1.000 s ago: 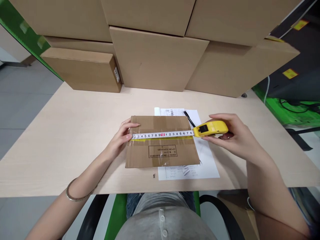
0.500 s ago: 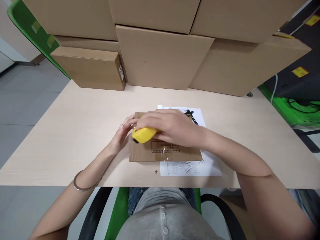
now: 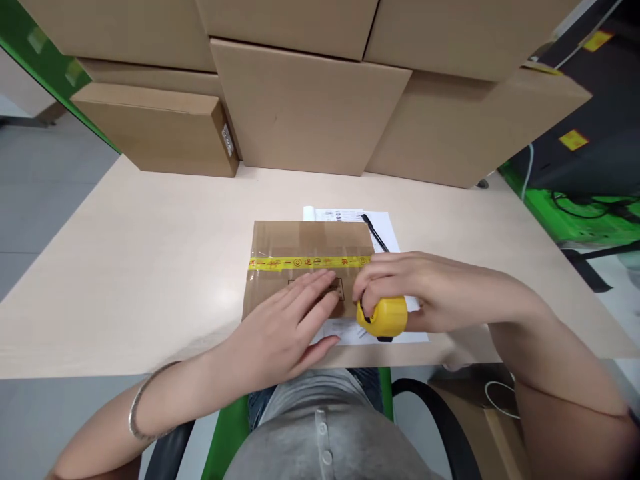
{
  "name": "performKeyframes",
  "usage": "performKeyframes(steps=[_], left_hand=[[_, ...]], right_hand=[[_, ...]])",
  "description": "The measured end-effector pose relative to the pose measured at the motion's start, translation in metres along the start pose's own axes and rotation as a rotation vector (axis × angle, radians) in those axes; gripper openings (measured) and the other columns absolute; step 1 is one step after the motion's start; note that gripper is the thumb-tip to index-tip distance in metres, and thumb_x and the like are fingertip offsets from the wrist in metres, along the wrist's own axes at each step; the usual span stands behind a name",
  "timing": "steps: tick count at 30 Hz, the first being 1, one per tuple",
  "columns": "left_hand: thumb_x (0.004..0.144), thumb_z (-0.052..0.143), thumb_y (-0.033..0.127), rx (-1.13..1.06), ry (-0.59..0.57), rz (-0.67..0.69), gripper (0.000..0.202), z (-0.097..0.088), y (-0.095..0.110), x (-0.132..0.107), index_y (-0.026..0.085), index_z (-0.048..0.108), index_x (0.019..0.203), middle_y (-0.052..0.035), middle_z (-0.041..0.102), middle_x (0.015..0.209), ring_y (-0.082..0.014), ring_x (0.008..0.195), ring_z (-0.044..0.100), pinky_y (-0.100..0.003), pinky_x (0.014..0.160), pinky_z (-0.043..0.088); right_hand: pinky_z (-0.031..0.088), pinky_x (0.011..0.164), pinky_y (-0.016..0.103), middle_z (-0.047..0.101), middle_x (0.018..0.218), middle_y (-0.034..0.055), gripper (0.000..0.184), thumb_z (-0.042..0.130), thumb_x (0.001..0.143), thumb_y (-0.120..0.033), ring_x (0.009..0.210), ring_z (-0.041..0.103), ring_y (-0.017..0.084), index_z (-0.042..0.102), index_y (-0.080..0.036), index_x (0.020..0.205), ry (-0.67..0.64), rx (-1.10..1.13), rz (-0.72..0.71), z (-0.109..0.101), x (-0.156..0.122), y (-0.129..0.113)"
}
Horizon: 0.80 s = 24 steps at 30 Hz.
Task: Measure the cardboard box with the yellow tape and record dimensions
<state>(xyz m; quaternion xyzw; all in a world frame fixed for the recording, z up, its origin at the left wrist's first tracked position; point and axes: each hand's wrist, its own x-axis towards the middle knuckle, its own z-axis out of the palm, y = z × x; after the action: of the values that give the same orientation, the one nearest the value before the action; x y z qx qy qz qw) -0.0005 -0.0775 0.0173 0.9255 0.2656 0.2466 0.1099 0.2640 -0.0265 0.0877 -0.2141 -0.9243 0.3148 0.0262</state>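
A flat brown cardboard box (image 3: 310,235) lies on the table in front of me. A yellow strip with red print and smiley faces (image 3: 300,263) runs across its top, with clear tape edges glinting at the left. My left hand (image 3: 295,320) lies over the box's near left part, palm down, fingers stretched out, partly covering a printed black frame. At the box's right end, my right hand (image 3: 395,287) is closed around a yellow tape measure (image 3: 389,317) with black parts. Its fingers cover the strip's right end.
White printed sheets (image 3: 393,230) lie under the box, and a black pen-like stick (image 3: 375,233) rests on them. Large cardboard boxes (image 3: 320,107) are stacked along the table's back, a smaller carton (image 3: 150,133) at their left. A chair's black armrest (image 3: 435,413) is below the table's edge.
My right hand has carried the tape measure from the box's left end to its right end. My left hand has moved from the left edge onto the box top. The yellow strip now shows.
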Motion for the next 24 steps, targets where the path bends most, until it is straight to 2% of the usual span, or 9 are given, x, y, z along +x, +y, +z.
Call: performKeyframes(steps=[2,5,8,10,12,14,18,21,24], left_hand=[[0.099,0.055,0.039,0.036,0.005,0.039,0.042,0.009,-0.003,-0.001,0.013,0.048,0.131,-0.0269,0.061,0.138,-0.0369,0.132,0.06,-0.053,0.104,0.056],[0.097,0.056,0.039,0.107,-0.039,0.107,0.032,0.013,-0.011,-0.004,0.016,0.057,0.119,-0.0264,0.06,0.139,-0.0396,0.136,0.055,-0.055,0.106,0.052],[0.096,0.056,0.035,0.158,-0.115,0.144,0.038,0.012,-0.013,-0.005,0.027,0.056,0.134,-0.0196,0.057,0.145,-0.0388,0.14,0.051,-0.056,0.108,0.049],[0.097,0.055,0.034,0.196,-0.155,0.156,0.054,0.011,-0.012,-0.004,0.035,0.044,0.149,-0.0163,0.058,0.145,-0.0381,0.138,0.053,-0.054,0.107,0.048],[0.098,0.052,0.037,0.249,-0.177,0.15,0.06,0.013,-0.009,-0.002,0.036,0.036,0.156,-0.0168,0.06,0.141,-0.0381,0.134,0.057,-0.053,0.106,0.048],[0.1,0.049,0.039,0.297,-0.18,0.138,0.058,0.015,-0.006,-0.001,0.031,0.037,0.156,-0.0191,0.062,0.138,-0.0384,0.131,0.059,-0.053,0.106,0.047],[0.101,0.045,0.039,0.349,-0.185,0.13,0.056,0.015,-0.003,-0.001,0.029,0.04,0.156,-0.019,0.063,0.137,-0.0365,0.129,0.06,-0.051,0.107,0.046],[0.102,0.046,0.038,0.378,-0.205,0.129,0.057,0.013,-0.001,-0.002,0.031,0.037,0.158,-0.0181,0.062,0.139,-0.0354,0.131,0.059,-0.05,0.108,0.045],[0.103,0.047,0.037,0.383,-0.214,0.129,0.056,0.012,0.0,-0.002,0.031,0.037,0.158,-0.0185,0.061,0.139,-0.0357,0.132,0.059,-0.05,0.108,0.045]], right_hand=[[0.051,0.083,0.031,0.068,0.112,0.0032,0.021,0.06,0.087,-0.011,0.098,0.064,0.018,0.066,-0.026,0.1,0.012,-0.017,0.011,0.001,0.003,0.002],[0.05,0.081,0.031,0.066,0.112,0.0035,0.026,0.063,0.083,-0.01,0.095,0.064,0.017,0.065,-0.025,0.104,0.015,0.003,0.034,-0.003,0.008,0.008],[0.051,0.081,0.031,0.064,0.109,0.0027,0.031,0.064,0.08,-0.008,0.094,0.064,0.018,0.063,-0.025,0.107,-0.021,0.052,0.033,-0.009,0.013,0.015],[0.051,0.082,0.031,0.064,0.107,0.0026,0.032,0.062,0.079,-0.007,0.094,0.063,0.017,0.062,-0.024,0.107,-0.027,0.079,0.015,-0.012,0.017,0.02],[0.051,0.083,0.031,0.064,0.105,0.0026,0.031,0.06,0.079,-0.006,0.095,0.063,0.017,0.062,-0.023,0.105,-0.029,0.094,-0.003,-0.014,0.021,0.024],[0.052,0.083,0.031,0.065,0.103,0.0024,0.029,0.058,0.079,-0.007,0.095,0.063,0.017,0.063,-0.023,0.103,-0.035,0.09,-0.006,-0.019,0.026,0.03],[0.052,0.084,0.033,0.069,0.105,0.0014,0.024,0.059,0.081,-0.015,0.096,0.064,0.019,0.065,-0.024,0.103,0.002,0.015,0.047,-0.046,0.039,0.049],[0.051,0.085,0.032,0.07,0.113,0.0022,0.027,0.068,0.078,-0.022,0.1,0.064,0.02,0.066,-0.023,0.105,0.065,-0.009,0.128,-0.074,0.052,0.071],[0.05,0.079,0.031,0.07,0.113,0.0017,0.032,0.072,0.075,-0.022,0.097,0.065,0.02,0.066,-0.022,0.106,0.084,-0.014,0.23,-0.094,0.065,0.091]])
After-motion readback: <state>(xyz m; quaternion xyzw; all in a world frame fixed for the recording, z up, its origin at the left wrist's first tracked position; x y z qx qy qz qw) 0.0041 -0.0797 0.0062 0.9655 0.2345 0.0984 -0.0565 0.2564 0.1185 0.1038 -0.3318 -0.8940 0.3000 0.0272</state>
